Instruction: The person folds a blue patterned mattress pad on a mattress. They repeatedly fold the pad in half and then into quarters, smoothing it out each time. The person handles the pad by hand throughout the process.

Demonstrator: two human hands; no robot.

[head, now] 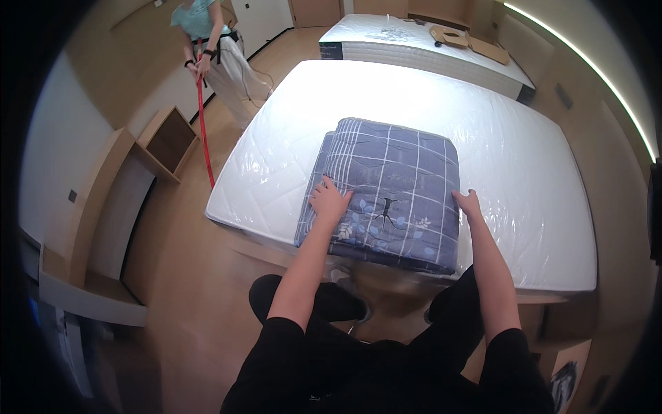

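Observation:
A folded blue-grey quilted bed pad [395, 176] with white checks and printed leaves lies at the near edge of a white mattress [264, 171] in a clear plastic cover. My left hand [331, 199] rests on the pad's left part, its fingers spread over the striped side. At the pad's right edge is my right hand [467, 203], thumb against the fabric and fingers apart; some of its fingers are hidden. A dark, branching mark [387, 208] shows on the pad's top between my hands.
Beyond stands a second mattress [414, 54] bearing opened cardboard [455, 39] and a tangled cable [390, 34]. At the far left a person [222, 57] holds a red pole [202, 119]. A wooden desk unit [98, 207] lines the left wall.

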